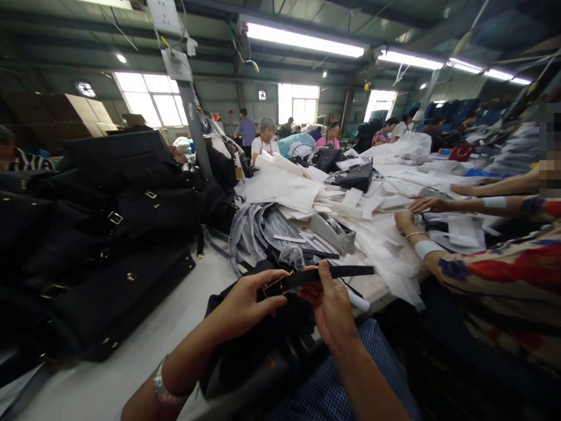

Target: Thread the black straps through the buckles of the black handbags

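Note:
A black strap [350,271] with a gold buckle [275,287] stretches between my hands at the front centre. My left hand [254,298] has its thumb and fingers closed on the buckle end. My right hand [328,301] pinches the strap further along, with its thumb on top, and the strap's free end points right. Under both hands lies a dark bag [245,362] at the table's edge, partly hidden by my left forearm.
Black bags with gold buckles [127,275] are piled at the left. Wrapped straps [254,234], a grey tape dispenser [333,234] and white sheets [280,184] lie beyond my hands. At the right, a co-worker's hands [407,222] touch items on the table [381,289].

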A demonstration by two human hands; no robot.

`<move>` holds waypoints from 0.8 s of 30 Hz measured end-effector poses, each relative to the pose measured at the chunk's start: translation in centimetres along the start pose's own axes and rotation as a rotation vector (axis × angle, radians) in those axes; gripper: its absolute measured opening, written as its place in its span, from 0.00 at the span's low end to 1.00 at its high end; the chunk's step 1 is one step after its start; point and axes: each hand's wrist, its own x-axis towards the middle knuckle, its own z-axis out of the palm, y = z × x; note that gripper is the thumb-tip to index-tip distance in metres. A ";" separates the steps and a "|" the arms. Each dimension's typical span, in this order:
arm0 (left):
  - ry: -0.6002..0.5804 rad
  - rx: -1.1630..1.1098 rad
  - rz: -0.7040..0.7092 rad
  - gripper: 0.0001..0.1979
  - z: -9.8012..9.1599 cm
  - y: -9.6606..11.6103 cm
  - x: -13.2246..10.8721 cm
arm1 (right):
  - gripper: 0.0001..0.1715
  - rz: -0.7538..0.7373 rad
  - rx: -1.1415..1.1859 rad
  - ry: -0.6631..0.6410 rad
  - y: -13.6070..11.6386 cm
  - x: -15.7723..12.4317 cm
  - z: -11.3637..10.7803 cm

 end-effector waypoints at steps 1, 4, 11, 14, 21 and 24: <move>-0.009 -0.021 -0.006 0.24 -0.1 -0.1 0.0 | 0.23 0.033 0.030 -0.002 0.0 0.1 -0.1; -0.025 -0.070 -0.041 0.25 -0.2 -0.3 0.1 | 0.22 0.093 0.106 0.005 0.1 0.3 -0.4; 0.245 0.013 -0.072 0.21 1.3 -0.7 0.2 | 0.14 0.254 0.348 0.083 0.8 0.5 -0.2; 0.144 -0.132 -0.085 0.18 1.4 -0.7 0.4 | 0.11 0.312 0.400 0.109 0.7 0.5 0.1; -0.011 -0.368 -0.111 0.20 0.8 -0.6 0.8 | 0.14 0.245 0.356 0.030 0.6 0.3 0.0; -0.034 -0.406 -0.130 0.20 0.6 -0.7 1.0 | 0.13 0.230 0.376 0.032 0.6 0.3 0.0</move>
